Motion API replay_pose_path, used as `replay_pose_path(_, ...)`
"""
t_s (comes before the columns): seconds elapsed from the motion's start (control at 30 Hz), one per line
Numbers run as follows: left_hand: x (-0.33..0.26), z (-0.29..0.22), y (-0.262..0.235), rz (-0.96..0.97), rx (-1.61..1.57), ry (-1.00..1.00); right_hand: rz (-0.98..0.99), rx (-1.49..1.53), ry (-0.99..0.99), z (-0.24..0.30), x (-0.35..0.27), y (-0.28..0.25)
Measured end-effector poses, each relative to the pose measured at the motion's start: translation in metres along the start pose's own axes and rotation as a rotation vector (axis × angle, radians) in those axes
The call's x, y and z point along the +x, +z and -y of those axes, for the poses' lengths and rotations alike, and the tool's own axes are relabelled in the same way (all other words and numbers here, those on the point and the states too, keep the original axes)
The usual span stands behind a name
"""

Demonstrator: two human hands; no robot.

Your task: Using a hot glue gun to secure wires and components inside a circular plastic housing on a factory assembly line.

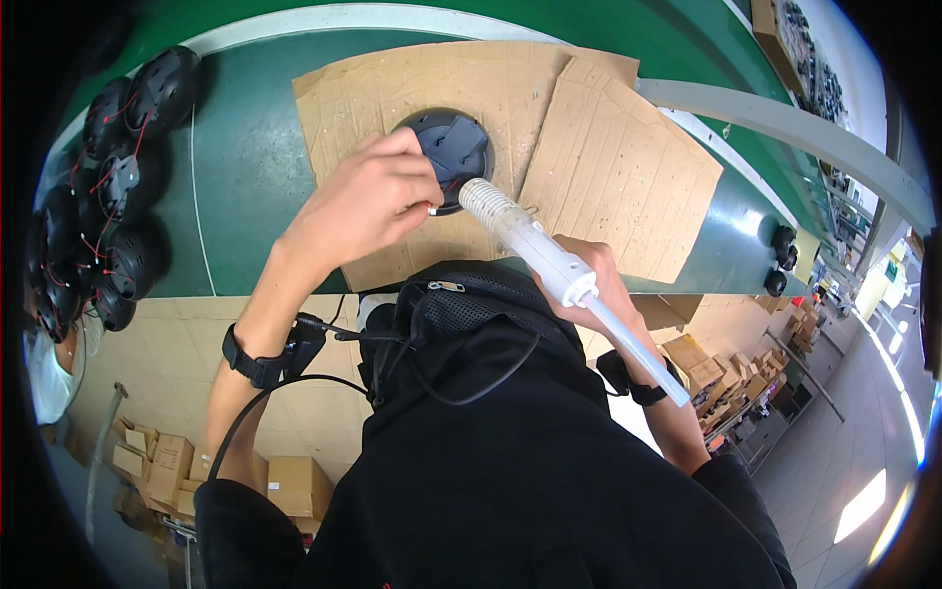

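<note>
A right hand closes around a white glue gun; the left hand curls at a black shell on cardboard, any hold unclear.

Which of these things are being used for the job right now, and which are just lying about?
In use, it seems:
black round shell, being worked on
white tool, held near the shell
pale stick, at the tool's rear
cardboard sheet, under the shell

Apparently just lying about:
black shells with red wires, far left
cardboard boxes, lower left
</note>
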State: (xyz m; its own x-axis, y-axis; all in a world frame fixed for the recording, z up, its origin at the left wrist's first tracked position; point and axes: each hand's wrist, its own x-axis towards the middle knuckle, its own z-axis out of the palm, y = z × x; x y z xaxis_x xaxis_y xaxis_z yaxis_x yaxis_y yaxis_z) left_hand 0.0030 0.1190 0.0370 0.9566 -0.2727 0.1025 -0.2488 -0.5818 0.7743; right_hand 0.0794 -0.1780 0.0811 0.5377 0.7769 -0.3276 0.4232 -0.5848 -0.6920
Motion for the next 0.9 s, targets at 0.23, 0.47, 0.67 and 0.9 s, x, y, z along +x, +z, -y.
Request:
replay_pose_path(0.23,0.015,0.014,0.008,-0.250,-0.050,-0.192,-0.027,0.054,-0.019,-0.007,-0.003,0.003)
replay_pose_path(0.47,0.010,0.024,0.008,-0.242,-0.088,-0.211,-0.044,0.064,-0.005,0.000,-0.004,0.000)
replay_pose_path(0.67,-0.006,0.010,0.005,-0.184,-0.160,-0.155,-0.058,0.097,-0.004,-0.001,-0.004,0.001)
replay_pose_path(0.9,-0.015,-0.007,0.012,-0.016,0.020,0.043,-0.016,0.047,-0.001,-0.001,0.000,0.000)
